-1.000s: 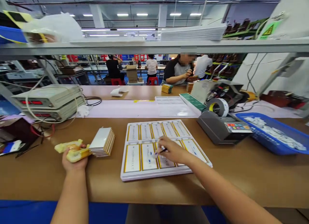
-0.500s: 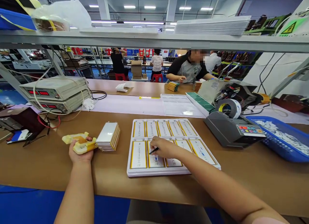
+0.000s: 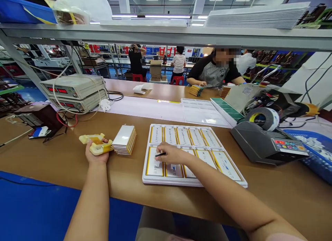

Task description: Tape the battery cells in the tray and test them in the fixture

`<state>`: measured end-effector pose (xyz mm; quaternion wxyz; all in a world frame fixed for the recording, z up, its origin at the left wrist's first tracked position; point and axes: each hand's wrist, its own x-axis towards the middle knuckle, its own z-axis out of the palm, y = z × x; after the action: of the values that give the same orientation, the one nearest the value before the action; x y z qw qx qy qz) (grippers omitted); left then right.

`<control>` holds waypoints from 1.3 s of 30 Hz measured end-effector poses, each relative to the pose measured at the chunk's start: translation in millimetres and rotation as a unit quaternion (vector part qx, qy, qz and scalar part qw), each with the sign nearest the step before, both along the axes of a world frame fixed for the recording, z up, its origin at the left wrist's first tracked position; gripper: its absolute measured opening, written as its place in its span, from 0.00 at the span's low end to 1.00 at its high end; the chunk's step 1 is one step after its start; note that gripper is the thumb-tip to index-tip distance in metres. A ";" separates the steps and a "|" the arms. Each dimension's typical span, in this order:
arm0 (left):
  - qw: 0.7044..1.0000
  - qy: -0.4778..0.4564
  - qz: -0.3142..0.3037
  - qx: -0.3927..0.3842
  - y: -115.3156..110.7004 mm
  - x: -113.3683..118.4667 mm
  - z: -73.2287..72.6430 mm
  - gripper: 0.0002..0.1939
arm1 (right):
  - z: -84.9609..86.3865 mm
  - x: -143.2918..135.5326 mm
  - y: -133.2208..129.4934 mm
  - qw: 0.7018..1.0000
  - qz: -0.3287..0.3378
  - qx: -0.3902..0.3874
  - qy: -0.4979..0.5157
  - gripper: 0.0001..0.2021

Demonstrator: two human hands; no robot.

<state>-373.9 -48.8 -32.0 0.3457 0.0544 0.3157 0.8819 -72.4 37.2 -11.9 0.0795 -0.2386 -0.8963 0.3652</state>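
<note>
My left hand point(image 3: 97, 154) is wrapped round a pale yellow fixture point(image 3: 100, 148) on the brown table, just left of a stack of flat white cells point(image 3: 124, 139) with yellow edges. My right hand point(image 3: 169, 154) pinches a thin black tool point(image 3: 160, 154) above the front-left cell of a white tray point(image 3: 194, 184). Two rows of white, yellow-edged cells point(image 3: 155, 165) lie in the tray. My right hand and forearm hide parts of the front row.
Stacked grey instruments point(image 3: 75, 87) with cables stand at the back left. A tape dispenser point(image 3: 267, 144) and a blue basket point(image 3: 311, 154) are at the right. A co-worker point(image 3: 214, 70) sits across the table, under a metal shelf point(image 3: 166, 37).
My right hand has moved left over the tray, from the second front cell to the first. The whole view has shifted, and my left hand still holds the fixture.
</note>
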 end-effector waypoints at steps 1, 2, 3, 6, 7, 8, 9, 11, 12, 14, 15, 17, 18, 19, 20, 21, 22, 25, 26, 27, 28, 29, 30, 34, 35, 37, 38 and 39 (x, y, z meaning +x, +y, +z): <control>1.000 0.002 0.000 -0.001 0.1 -0.1 -0.2 0.11 | -0.7 -6.9 -4.2 0.998 -0.017 0.046 -0.037 0.16; 1.000 0.004 0.001 -0.003 0.3 -0.4 -0.4 0.11 | -1.5 -12.1 -8.1 0.993 -0.033 0.084 -0.071 0.19; 1.000 0.004 0.003 -0.005 0.5 -0.9 -0.9 0.10 | -2.3 -15.7 -11.3 0.987 -0.046 0.115 -0.100 0.22; 1.000 0.008 -0.001 0.000 0.9 -3.0 -2.7 0.10 | -4.6 -20.0 -13.8 0.973 -0.086 0.154 -0.148 0.30; 1.000 0.008 -0.003 0.002 0.8 -3.7 -3.3 0.10 | -5.4 -20.7 -12.2 0.971 -0.101 0.154 -0.155 0.31; 1.000 0.008 -0.005 0.005 0.6 -4.2 -3.8 0.10 | -6.3 -21.5 -9.7 0.969 -0.115 0.152 -0.159 0.31; 1.000 0.008 -0.006 0.009 0.2 -4.4 -4.2 0.10 | -7.3 -22.4 -6.6 0.968 -0.124 0.152 -0.158 0.30; 1.000 0.004 -0.010 0.014 -0.8 -4.6 -4.2 0.10 | -9.0 -24.0 0.4 0.968 -0.132 0.158 -0.146 0.25; 1.000 0.002 -0.012 0.015 -1.2 -4.5 -3.9 0.10 | -9.4 -24.1 3.9 0.968 -0.134 0.163 -0.137 0.23; 1.000 -0.006 -0.013 0.014 -1.8 -4.3 -3.1 0.10 | -8.7 -21.9 10.2 0.971 -0.138 0.159 -0.115 0.24; 1.000 -0.009 -0.013 0.013 -2.0 -4.2 -2.6 0.10 | -7.8 -19.5 13.1 0.975 -0.135 0.143 -0.104 0.26; 1.000 -0.014 -0.010 0.010 -2.1 -4.3 -1.8 0.09 | -5.7 -13.0 18.2 0.987 -0.113 0.085 -0.080 0.25; 1.000 -0.016 -0.009 0.010 -2.1 -4.3 -1.5 0.09 | -4.8 -9.8 20.5 0.992 -0.092 0.056 -0.068 0.22; 1.000 -0.019 -0.010 0.009 -2.2 -4.3 -1.3 0.09 | -4.2 -7.0 22.5 0.995 -0.067 0.035 -0.058 0.19; 1.000 -0.021 -0.011 0.010 -2.4 -4.3 -1.2 0.09 | -4.1 -5.0 24.3 0.997 -0.043 0.024 -0.051 0.16; 1.000 -0.023 -0.012 0.011 -2.6 -4.3 -1.2 0.09 | -4.3 -3.8 25.8 0.998 -0.022 0.024 -0.045 0.15; 1.000 -0.025 -0.016 0.010 -2.9 -4.2 -1.3 0.09 | -4.9 -3.5 27.1 0.999 -0.006 0.032 -0.043 0.13; 1.000 -0.025 -0.015 0.008 -3.8 -4.4 -2.4 0.09 | -6.6 -6.5 30.3 0.996 0.007 0.077 -0.055 0.11; 1.000 -0.026 -0.015 0.009 -4.1 -4.6 -2.9 0.10 | -6.8 -8.1 31.2 0.994 0.008 0.096 -0.059 0.10; 0.999 -0.027 -0.016 0.010 -4.3 -4.9 -3.4 0.10 | -6.7 -9.6 32.1 0.991 0.012 0.115 -0.063 0.10; 0.999 -0.027 -0.018 0.012 -4.3 -5.2 -3.9 0.10 | -6.3 -11.0 32.7 0.988 0.019 0.135 -0.066 0.10; 0.999 -0.027 -0.020 0.013 -4.3 -5.6 -4.3 0.10 | -5.7 -12.1 33.2 0.985 0.029 0.153 -0.068 0.10; 0.999 -0.028 -0.020 0.012 -4.3 -5.9 -4.7 0.10 | -5.0 -12.9 33.4 0.982 0.039 0.168 -0.070 0.10; 0.999 -0.030 -0.014 0.002 -3.3 -6.8 -5.5 0.09 | -2.7 -13.9 33.6 0.976 0.065 0.187 -0.088 0.11; 0.999 -0.031 -0.014 0.002 -3.0 -6.8 -5.6 0.09 | -2.6 -13.8 34.3 0.976 0.070 0.184 -0.088 0.11; 0.999 -0.030 -0.013 0.004 -2.7 -6.6 -5.7 0.09 | -3.0 -13.6 37.2 0.977 0.084 0.174 -0.083 0.12; 0.999 -0.029 -0.014 0.005 -2.6 -6.5 -5.7 0.09 | -3.4 -13.5 39.3 0.978 0.091 0.167 -0.080 0.13; 1.000 -0.027 -0.014 0.006 -2.6 -6.2 -5.5 0.09 | -3.9 -13.6 41.4 0.980 0.096 0.158 -0.079 0.14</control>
<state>-380.1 -51.4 -37.5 0.3659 0.0366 0.3002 0.8801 -86.1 78.7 -15.8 0.0097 -0.1636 -0.9649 0.2053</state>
